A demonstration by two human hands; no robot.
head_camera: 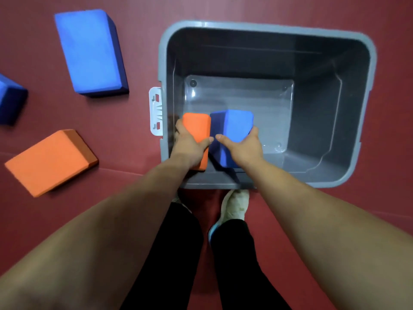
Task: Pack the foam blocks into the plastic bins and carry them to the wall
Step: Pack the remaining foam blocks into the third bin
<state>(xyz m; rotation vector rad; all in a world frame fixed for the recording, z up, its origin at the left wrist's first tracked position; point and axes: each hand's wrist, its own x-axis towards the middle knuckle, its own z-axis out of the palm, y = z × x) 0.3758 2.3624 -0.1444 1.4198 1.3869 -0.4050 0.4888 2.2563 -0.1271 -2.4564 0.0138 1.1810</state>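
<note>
Head view: my left hand (pixel 188 145) grips an orange foam block (pixel 197 130), my right hand (pixel 242 148) grips a blue foam block (pixel 233 128). Both blocks are side by side w/ edges touching, inside the grey bin (pixel 357 121) at its near-left corner. On the red floor mat (pixel 134 121) left of the bin: another orange block (pixel 48 162), a big blue block (pixel 89 51), and a third blue one (pixel 10 99) at the mat's left edge.
</note>
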